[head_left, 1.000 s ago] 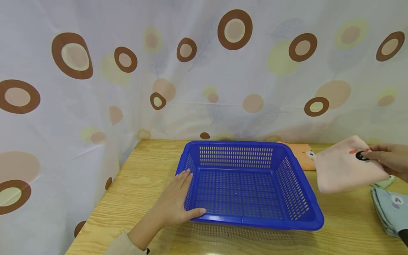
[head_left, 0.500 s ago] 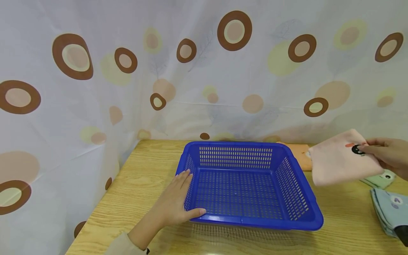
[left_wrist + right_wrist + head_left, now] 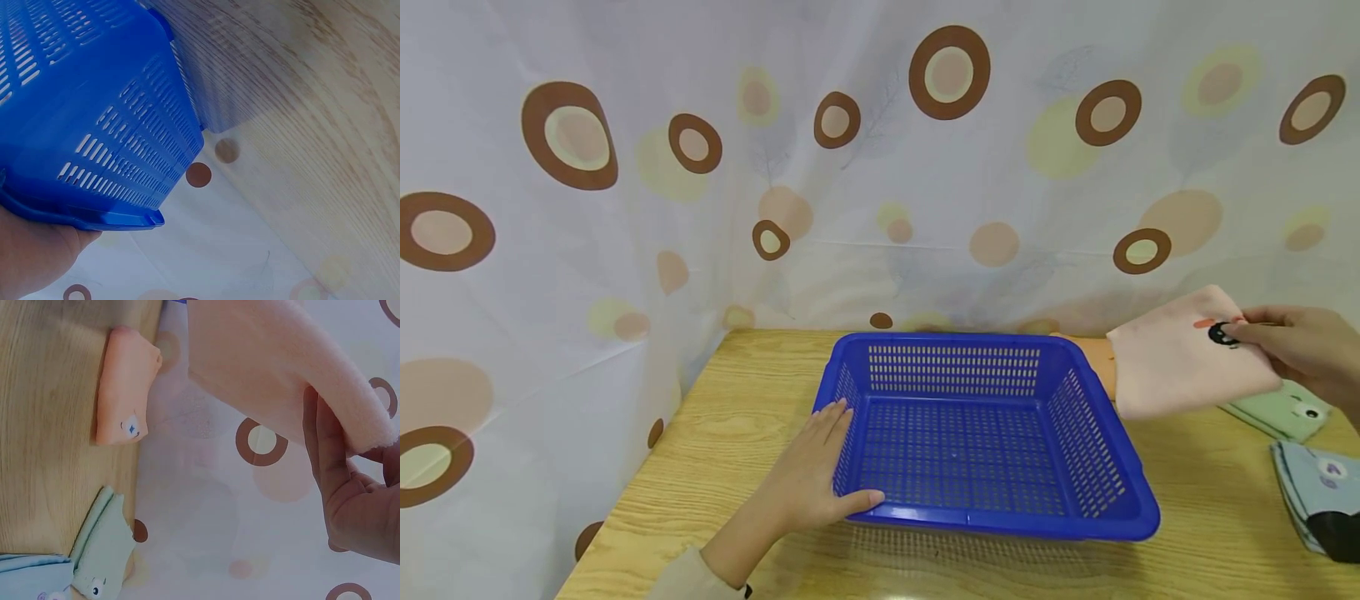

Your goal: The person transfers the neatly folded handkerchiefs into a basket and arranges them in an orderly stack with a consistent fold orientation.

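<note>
- We have a circle-patterned sheet (image 3: pixel 865 279) hanging behind and to the left, backing the worktop (image 3: pixel 730 417) that carries our things.
- Our blue basket (image 3: pixel 1000 522) stands upright on the worktop, mouth upward; its right wall rises between its inside and the pink cloth (image 3: pixel 1176 358), so that rim is what stands in the way.
- We see the pink cloth aloft, just beyond that rim, hiding part of the orange cloth (image 3: pixel 125 387) in the head view.
- Our left hand (image 3: pixel 814 479) rests on the basket's near left corner, fingers straight over the rim, thumb on the near edge; we judge this steadies it.
- Our right hand (image 3: pixel 1303 346) pinches the pink cloth at its right edge, probably so the folded shape stays together.
- To the right, we find the blue cloth (image 3: pixel 1303 475) nearest, partly cut off, with the orange cloth and green cloth (image 3: pixel 1277 412) farther back.
- We cannot identify the dark shape (image 3: pixel 1337 533) over the blue cloth.
</note>
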### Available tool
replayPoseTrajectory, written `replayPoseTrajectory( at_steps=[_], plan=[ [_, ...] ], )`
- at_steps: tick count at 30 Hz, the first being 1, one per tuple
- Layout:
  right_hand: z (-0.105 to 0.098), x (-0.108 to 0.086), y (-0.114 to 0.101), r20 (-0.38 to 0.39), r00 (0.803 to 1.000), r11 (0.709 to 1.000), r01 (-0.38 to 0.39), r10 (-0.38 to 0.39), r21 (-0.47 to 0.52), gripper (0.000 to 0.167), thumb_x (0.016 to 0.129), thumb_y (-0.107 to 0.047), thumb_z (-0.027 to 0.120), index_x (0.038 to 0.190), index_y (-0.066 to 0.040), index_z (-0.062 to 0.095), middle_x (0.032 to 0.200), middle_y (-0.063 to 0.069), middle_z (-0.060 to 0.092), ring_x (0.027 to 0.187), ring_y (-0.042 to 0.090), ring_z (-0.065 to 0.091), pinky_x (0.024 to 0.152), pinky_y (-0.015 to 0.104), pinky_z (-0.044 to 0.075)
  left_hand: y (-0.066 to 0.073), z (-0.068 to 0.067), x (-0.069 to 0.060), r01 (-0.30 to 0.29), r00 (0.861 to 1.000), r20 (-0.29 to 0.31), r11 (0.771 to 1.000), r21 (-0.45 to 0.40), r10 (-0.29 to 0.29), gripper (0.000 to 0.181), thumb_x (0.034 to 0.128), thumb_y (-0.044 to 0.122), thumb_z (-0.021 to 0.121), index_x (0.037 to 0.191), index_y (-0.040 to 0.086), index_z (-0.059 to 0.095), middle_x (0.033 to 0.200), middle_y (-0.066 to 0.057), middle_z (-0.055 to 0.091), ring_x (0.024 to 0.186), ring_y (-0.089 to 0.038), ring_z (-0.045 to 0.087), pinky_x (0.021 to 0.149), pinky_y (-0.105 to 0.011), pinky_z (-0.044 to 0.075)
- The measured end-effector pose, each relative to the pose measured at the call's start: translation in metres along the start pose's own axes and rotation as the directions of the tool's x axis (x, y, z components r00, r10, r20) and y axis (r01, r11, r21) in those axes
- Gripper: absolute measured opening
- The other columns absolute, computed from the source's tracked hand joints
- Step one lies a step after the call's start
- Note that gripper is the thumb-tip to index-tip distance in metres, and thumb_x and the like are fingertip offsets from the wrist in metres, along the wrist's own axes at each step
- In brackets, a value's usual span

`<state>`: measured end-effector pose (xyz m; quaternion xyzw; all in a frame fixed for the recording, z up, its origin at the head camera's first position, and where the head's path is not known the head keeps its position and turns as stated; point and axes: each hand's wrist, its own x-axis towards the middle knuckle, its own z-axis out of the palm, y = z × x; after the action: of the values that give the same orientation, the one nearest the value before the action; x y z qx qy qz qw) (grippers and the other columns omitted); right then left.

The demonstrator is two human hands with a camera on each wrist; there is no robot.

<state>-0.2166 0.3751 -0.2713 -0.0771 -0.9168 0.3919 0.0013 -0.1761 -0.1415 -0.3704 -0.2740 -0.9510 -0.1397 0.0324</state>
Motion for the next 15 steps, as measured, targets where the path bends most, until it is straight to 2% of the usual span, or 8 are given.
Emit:
replayPoseTrajectory(
  at_steps=[4, 9, 15],
  plan=[
    [0.005, 0.003, -0.001, -0.002, 0.999, 0.999, 0.032, -0.032, 0.03, 0.059, 0.098, -0.032, 0.036, 0.126, 0.02, 0.03, 0.074, -0.024, 0.048, 0.065, -0.008, 0.053, 0.058, 0.02, 0.052, 0.001, 0.0, 0.0, 0.011, 1.0, 0.006, 1.0, -0.004, -0.011, 0.101, 0.0788, 0.067, 0.05, 0.145, -0.003, 0.023, 0.153, -0.02, 0.021, 0.143, -0.034, 0.017, 0.117, -0.046, 0.016],
    [0.009, 0.005, -0.006, 0.019, 1.0, 0.999, 0.022, -0.023, 0.047, 0.063, 0.098, -0.035, 0.036, 0.129, 0.019, 0.028, 0.077, -0.023, 0.047, 0.066, -0.007, 0.053, 0.06, 0.021, 0.052, 0.001, 0.0, 0.0, 0.011, 1.0, 0.003, 1.0, -0.01, -0.011, 0.101, 0.0787, 0.067, 0.05, 0.145, -0.003, 0.023, 0.153, -0.02, 0.02, 0.143, -0.033, 0.017, 0.117, -0.047, 0.016],
    [0.015, 0.005, -0.015, 0.077, 0.996, 0.995, 0.041, -0.048, 0.093, 0.067, 0.098, -0.033, 0.037, 0.135, 0.021, 0.021, 0.075, -0.031, 0.047, 0.069, -0.009, 0.054, 0.062, 0.018, 0.053, 0.0, 0.0, -0.001, 0.005, 1.0, -0.009, 1.0, -0.013, -0.005, 0.101, 0.0787, 0.067, 0.05, 0.145, -0.003, 0.023, 0.153, -0.02, 0.021, 0.143, -0.033, 0.017, 0.117, -0.047, 0.016]
  ],
)
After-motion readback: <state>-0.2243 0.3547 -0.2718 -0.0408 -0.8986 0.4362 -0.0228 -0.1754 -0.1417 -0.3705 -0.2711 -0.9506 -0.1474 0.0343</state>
